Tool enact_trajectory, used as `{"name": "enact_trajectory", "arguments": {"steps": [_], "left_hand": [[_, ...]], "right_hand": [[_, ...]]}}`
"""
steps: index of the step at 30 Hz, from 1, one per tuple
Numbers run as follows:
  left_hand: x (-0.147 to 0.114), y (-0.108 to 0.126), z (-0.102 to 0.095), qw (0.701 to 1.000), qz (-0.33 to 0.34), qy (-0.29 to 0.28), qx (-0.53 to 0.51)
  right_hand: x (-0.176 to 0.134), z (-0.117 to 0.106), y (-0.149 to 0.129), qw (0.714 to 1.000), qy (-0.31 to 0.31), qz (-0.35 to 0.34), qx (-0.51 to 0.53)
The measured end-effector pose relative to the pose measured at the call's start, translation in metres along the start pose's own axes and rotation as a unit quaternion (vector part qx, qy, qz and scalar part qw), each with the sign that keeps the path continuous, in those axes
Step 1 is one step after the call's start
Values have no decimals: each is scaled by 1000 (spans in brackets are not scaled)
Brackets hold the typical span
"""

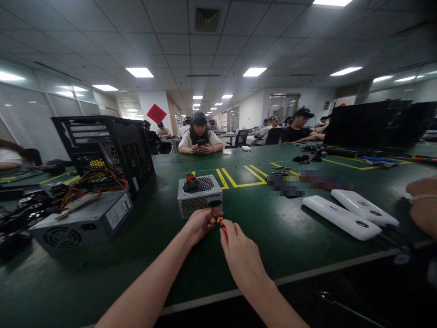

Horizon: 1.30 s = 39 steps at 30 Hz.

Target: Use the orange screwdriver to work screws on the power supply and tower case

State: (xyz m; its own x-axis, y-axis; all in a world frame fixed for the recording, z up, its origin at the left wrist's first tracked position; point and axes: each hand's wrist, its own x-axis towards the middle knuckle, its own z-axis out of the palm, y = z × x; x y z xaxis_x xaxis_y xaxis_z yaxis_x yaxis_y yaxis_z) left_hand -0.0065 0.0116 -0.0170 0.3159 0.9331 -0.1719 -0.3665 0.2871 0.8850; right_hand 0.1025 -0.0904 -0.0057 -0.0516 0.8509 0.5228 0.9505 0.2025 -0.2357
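A small grey computer power supply [195, 203] stands on the green table in front of me, with a perforated top and side and a bundle of black, red and yellow cables on it. My right hand [241, 250] is closed around the orange-and-black handle of a screwdriver [220, 222]. Its thin shaft points up and left at the power supply's near right corner. There my left hand [201, 224] has its fingers curled together beside the shaft and close against the casing. What those fingers hold is hidden.
Left of me are a larger power supply [82, 221] with cables and an open black computer case [105, 150]. White power banks [341, 216] lie at the right, near a person's hand [423, 205]. Across the table [273, 248] a person [200, 136] holds a phone. Dark monitors [368, 125] stand at the back right.
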Motion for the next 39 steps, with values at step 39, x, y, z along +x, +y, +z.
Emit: {"name": "enact_trajectory", "arguments": {"steps": [39], "left_hand": [[-6,7,-1,999,-40,-19,-3]], "right_hand": [[-14,9,-4,997,32,-45,-49]]}}
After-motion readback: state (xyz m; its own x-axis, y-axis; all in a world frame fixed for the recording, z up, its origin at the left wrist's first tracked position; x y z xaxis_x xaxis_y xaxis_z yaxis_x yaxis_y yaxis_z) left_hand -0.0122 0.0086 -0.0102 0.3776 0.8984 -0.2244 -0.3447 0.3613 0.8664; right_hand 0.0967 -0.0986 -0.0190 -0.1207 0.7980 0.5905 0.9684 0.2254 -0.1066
